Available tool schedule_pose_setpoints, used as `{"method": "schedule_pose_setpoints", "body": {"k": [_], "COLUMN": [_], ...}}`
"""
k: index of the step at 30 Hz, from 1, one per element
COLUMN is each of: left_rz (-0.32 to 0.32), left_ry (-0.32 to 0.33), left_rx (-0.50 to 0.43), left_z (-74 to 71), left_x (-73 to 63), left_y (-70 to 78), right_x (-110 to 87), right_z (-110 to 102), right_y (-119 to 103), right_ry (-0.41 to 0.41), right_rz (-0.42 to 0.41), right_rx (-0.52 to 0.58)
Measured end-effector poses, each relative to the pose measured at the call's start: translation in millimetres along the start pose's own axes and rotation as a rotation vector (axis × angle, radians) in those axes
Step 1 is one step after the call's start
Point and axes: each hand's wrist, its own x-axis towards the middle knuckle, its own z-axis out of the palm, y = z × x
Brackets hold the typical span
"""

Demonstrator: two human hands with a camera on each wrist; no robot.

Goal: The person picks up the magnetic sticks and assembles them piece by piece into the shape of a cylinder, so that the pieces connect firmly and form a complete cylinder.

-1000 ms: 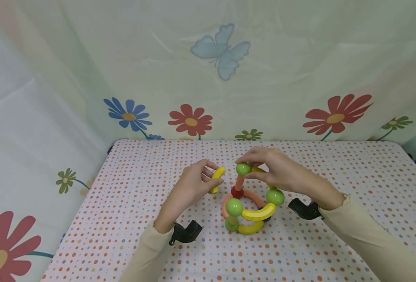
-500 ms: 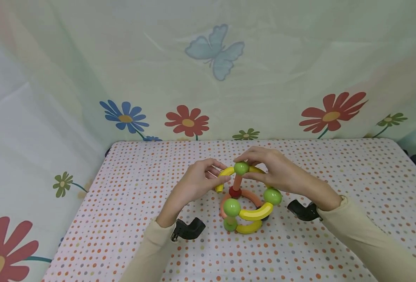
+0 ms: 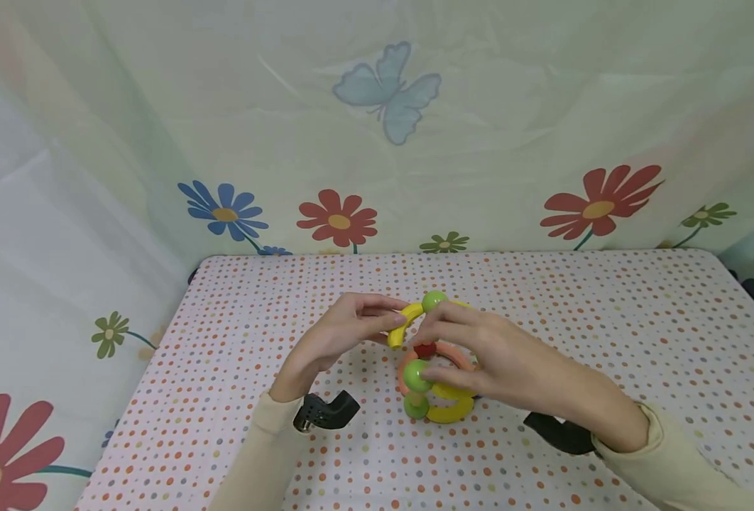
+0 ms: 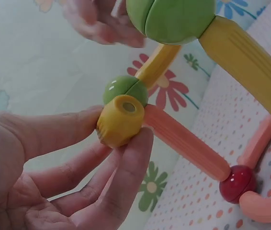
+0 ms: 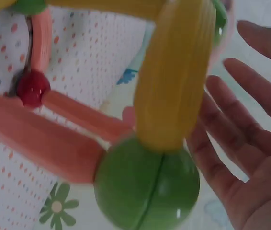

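Several magnetic-looking balls and rods form a frame toy standing on the dotted table. My left hand (image 3: 335, 333) pinches a curved yellow rod (image 4: 118, 125) between thumb and fingertips. Its far end meets the green ball (image 3: 434, 300) at the top of the frame; its near end, with a small round socket, faces outward. My right hand (image 3: 501, 355) hangs over the right part of the frame, fingers spread and holding nothing in the right wrist view. Its thumb overlaps a lower green ball (image 3: 417, 375) in the head view. Below are orange rods (image 4: 188, 143) and a red ball (image 4: 238, 184).
A dotted cloth (image 3: 275, 305) covers the table. Behind it hangs a curtain (image 3: 505, 142) printed with flowers and a butterfly. Each wrist wears a black camera mount, the left one (image 3: 327, 411) low over the table.
The left hand brought its yellow rod rightward to the top green ball. The right hand let go of that ball and moved down toward the near side of the frame.
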Motion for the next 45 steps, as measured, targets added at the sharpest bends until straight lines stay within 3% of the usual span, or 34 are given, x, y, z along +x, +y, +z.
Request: {"method": "schedule_pose_setpoints", "body": {"k": [5, 15, 25, 27, 30, 33, 35, 37, 40, 43, 45], "left_rz": [-0.013, -0.01, 0.003, 0.004, 0.006, 0.0, -0.018, -0.05, -0.087, -0.08, -0.046], "left_ry": [0.01, -0.013, -0.023, -0.013, -0.007, -0.068, -0.114, -0.131, -0.068, 0.027, 0.085], "left_rx": [-0.031, -0.093, -0.087, -0.064, 0.012, 0.134, 0.197, 0.262, 0.386, 0.488, 0.504], "left_z": [-0.6, 5.2, 8.7, 8.2, 6.7, 4.6, 6.2, 11.9, 30.6, 54.6, 69.1], "left_x": [0.1, -0.8, -3.4, -7.0, -17.0, -30.1, -37.5, -42.1, -42.6, -38.9, -35.7], "left_y": [-1.6, -4.8, -3.6, -5.9, -14.1, -27.1, -35.0, -41.9, -48.9, -55.8, -60.0], "right_x": [-0.7, 1.4, -1.8, -4.8, -14.8, -31.3, -44.3, -56.6, -70.6, -78.7, -81.0], "right_z": [13, 23, 23, 17, 4, -8, -9, -4, 12, 31, 42], "right_y": [-9, -5, -4, -4, 1, 19, 37, 56, 79, 89, 91], "right_ry": [-0.088, 0.011, 0.086, 0.122, 0.24, 0.361, 0.401, 0.375, 0.224, 0.03, -0.048], "right_rz": [0.053, 0.055, 0.054, 0.082, 0.14, 0.21, 0.269, 0.33, 0.422, 0.449, 0.424], "right_rx": [0.063, 0.025, 0.027, 0.015, -0.006, -0.017, -0.03, -0.021, 0.054, 0.247, 0.365]}}
